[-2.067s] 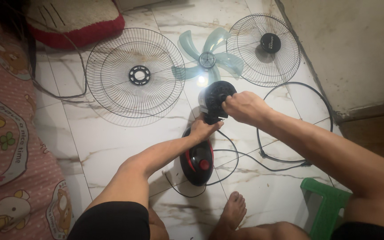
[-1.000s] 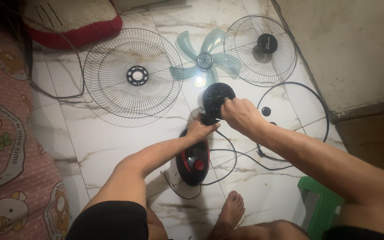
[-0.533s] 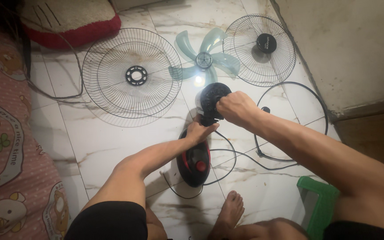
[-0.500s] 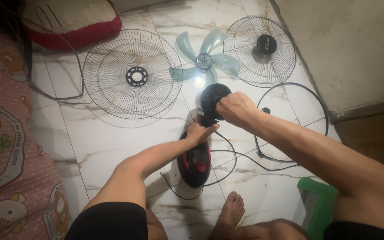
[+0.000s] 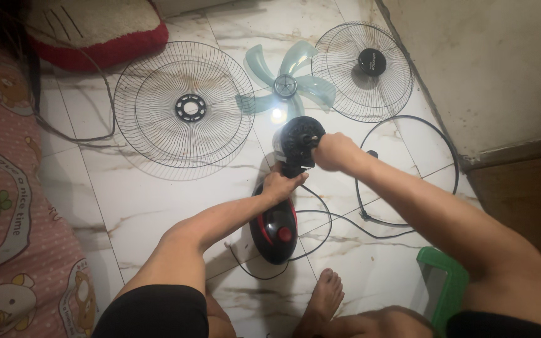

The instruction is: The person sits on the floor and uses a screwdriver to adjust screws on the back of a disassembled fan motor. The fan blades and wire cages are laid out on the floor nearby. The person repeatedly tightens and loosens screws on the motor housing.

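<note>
Nearby, grilles flank blade beyond fan motor.

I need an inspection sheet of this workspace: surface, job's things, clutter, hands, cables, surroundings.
Surface: white marble-pattern floor tiles.
Job's things: fan motor head on black-and-red fan base.
Clutter: two wire guards, pale blue blade, black guard ring.
Hands: left hand holds the fan neck; right hand has its grip on the motor head.
Cables: black cord loops by the base.
Surroundings: pink mattress, red-edged cushion, green stool, wall.
</note>
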